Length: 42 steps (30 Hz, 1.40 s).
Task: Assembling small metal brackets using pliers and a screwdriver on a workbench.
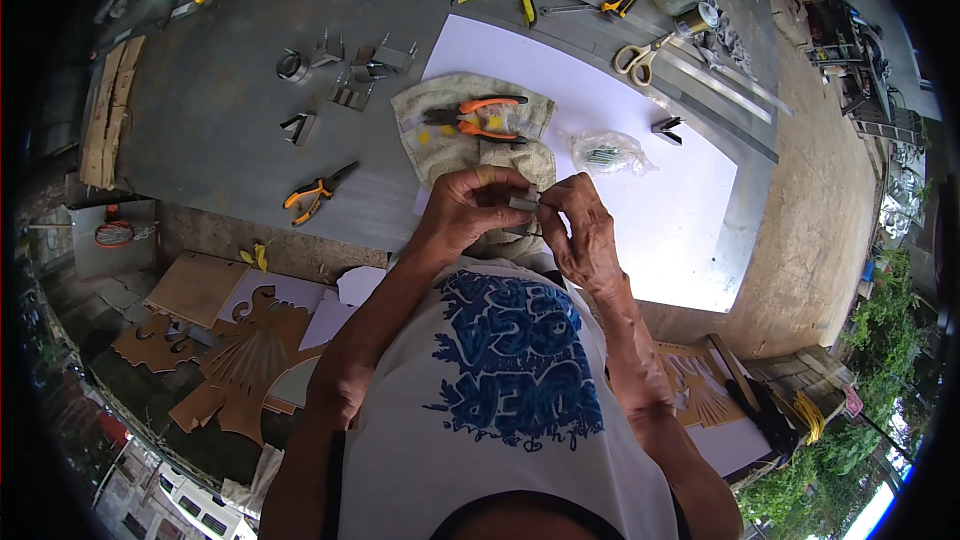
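Working over a wide grey metal tabletop (220,130), a large white sheet (680,235) and a rumpled beige cloth (420,152), the person's right hand (585,230) is bunching its fingertips, around what I can't tell; the left hand (462,212) is pinching, over the cloth's near end, 1 small grey metal piece (523,204). Keeping that piece steady is probably mattering most.

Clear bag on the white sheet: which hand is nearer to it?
Right. The right hand is just below the clear bag in the picture; the left hand is farther off, to its lower left.
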Tool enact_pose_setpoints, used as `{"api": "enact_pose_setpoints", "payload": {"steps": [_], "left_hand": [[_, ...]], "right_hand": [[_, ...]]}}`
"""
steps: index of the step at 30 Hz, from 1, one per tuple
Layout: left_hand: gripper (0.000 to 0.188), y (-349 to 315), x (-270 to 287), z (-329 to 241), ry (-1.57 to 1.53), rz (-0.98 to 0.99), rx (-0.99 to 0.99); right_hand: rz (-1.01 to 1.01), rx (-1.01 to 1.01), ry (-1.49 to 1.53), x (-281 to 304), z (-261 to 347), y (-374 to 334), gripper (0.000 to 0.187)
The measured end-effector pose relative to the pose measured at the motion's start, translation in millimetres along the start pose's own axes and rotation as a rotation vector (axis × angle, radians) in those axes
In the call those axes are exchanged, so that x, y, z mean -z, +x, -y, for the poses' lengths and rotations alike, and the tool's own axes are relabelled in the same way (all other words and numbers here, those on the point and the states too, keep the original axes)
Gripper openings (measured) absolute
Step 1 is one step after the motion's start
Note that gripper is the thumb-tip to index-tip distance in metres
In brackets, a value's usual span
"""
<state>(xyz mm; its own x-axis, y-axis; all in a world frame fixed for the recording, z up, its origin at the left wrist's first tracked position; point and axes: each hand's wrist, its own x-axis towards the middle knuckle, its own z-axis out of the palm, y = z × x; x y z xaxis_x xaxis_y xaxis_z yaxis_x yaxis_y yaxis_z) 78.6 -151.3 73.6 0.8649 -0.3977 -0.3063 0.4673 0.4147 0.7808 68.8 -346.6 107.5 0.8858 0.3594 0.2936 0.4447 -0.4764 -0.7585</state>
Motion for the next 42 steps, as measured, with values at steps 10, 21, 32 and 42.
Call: {"api": "enact_pose_setpoints", "payload": {"steps": [10, 21, 32, 42], "left_hand": [[0.034, -1.9, -1.2, -2.3, 0.125, 0.01, -0.156], [0.034, -1.4, -1.4, -3.8, 0.266, 0.024, -0.308], [0.035, -2.0, 0.7, -4.5, 0.163, 0.032, -0.209], [0.034, -1.3, 1.4, -3.2, 0.243, 0.033, -0.237]], "right_hand": [[-0.037, 0.124, -0.187, 3.6, 9.3, 4.2, 0.024], [-0.021, 0.111, -0.249, -0.7, 12.9, 0.8, 0.024], [-0.07, 0.098, -0.17, 1.8, 17.3, 2.6, 0.026], [-0.02, 0.133, -0.186, 0.6, 10.3, -0.8, 0.03]]}}
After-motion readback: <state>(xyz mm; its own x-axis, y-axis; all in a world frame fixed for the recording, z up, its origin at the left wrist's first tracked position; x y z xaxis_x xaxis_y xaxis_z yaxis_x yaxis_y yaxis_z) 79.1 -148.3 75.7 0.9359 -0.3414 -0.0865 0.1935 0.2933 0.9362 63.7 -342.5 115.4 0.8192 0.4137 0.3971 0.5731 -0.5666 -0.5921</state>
